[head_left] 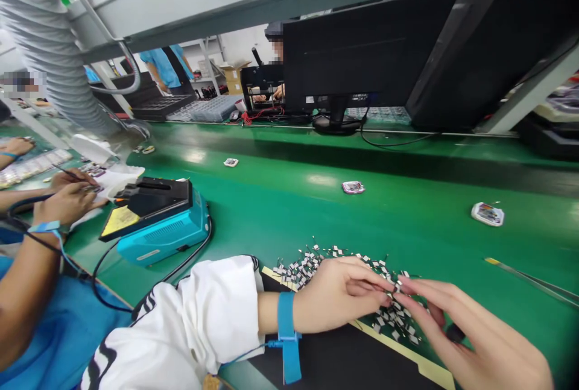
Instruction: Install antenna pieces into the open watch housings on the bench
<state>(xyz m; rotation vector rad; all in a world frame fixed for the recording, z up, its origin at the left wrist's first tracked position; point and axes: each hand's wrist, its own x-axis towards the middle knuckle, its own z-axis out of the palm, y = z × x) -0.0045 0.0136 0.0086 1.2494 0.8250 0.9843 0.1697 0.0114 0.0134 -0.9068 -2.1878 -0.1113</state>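
Teal bench unit (165, 236) at left, then left hand (332, 293), blue strap on wrist, thumb and fingertips pinched in on 1 small part (398, 286); loose pile (305, 268) of similar pieces spreads around and behind the fingers on the green bench (271, 209). Part sits between the 2 hands' fingertips; right hand (484, 323) closes thumb and index on it from the other side, dark item by its palm, can't tell if held. My read: near weightless, pale body stiff, thin dark leads bend or snap easily, small enough to slip. Take it by the body's flat sides, light pinch, keep off the leads. Tweezers (529, 278) lie far right, apart from the hands
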